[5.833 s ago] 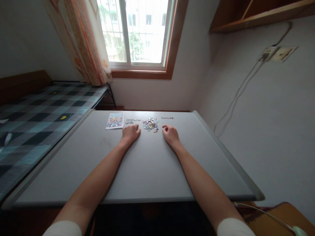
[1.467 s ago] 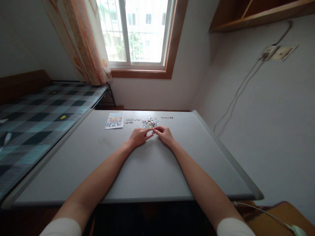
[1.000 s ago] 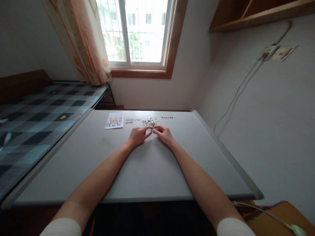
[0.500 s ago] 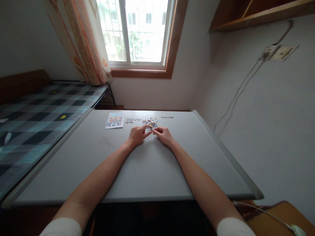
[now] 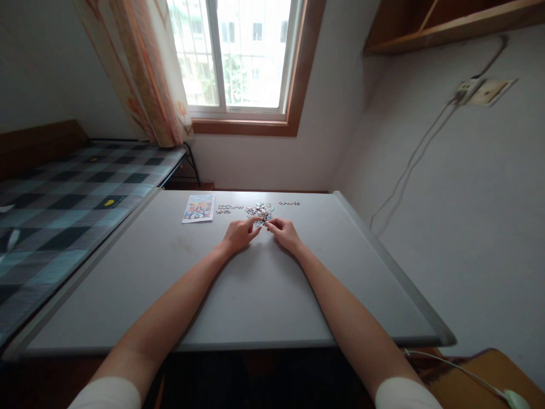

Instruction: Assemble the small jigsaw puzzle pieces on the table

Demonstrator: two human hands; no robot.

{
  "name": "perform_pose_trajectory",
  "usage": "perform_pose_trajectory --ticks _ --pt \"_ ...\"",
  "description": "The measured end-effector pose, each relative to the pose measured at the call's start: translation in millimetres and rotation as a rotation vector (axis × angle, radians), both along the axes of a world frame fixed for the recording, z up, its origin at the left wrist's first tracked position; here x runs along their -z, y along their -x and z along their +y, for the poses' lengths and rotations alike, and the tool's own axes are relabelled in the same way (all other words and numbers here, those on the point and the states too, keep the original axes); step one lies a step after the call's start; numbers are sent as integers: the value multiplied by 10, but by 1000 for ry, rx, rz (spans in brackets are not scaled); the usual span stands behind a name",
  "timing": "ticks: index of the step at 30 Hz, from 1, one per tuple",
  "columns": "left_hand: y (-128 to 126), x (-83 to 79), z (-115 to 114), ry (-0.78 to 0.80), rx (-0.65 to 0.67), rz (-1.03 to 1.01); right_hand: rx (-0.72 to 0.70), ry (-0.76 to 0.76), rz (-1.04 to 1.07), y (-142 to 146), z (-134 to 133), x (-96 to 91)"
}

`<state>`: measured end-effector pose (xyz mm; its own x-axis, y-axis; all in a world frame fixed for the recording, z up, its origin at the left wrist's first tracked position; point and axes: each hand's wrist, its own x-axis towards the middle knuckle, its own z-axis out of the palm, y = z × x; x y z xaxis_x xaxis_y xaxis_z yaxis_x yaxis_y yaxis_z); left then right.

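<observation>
A small heap of colourful jigsaw pieces [image 5: 261,211] lies near the far edge of the grey table [image 5: 255,295]. My left hand [image 5: 240,233] rests just before the heap, its forefinger and thumb stretched to the heap's near edge. My right hand [image 5: 284,232] sits beside it, fingers curled in a pinch at the same spot. The fingertips of both hands almost meet. Whatever they pinch is too small to make out. A short joined row of pieces [image 5: 227,208] lies left of the heap and another row [image 5: 289,203] to its right.
A colourful picture card [image 5: 199,208] lies flat at the table's far left. A bed with a checked cover [image 5: 63,204] runs along the left side. A wall and a hanging cable [image 5: 409,165] stand to the right, a window [image 5: 238,57] behind.
Both hands came in from either side of the heap and met at its near edge. In the last second they edged slightly further toward the heap, fingertips working among the pieces.
</observation>
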<state>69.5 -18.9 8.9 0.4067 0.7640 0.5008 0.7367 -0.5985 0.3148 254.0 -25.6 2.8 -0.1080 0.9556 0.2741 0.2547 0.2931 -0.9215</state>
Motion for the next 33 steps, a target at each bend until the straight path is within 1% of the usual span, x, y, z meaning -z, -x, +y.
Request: perform_pose_trajectory --ticks 7,19,24,28,30,33 --pt "-1 29 14 -58 16 -27 28 7 40 10 -8 -45" --pt "11 79 62 -136 48 -27 11 11 53 10 1 -32" --pt "5 38 29 -111 35 -45 16 12 55 7 11 -13" --pt "2 -5 2 -74 -11 -91 46 21 57 2 19 -9" --pt "4 -7 3 -67 -22 -117 44 25 53 0 17 -13" --pt "10 15 20 -76 1 -120 33 23 46 -1 10 -21"
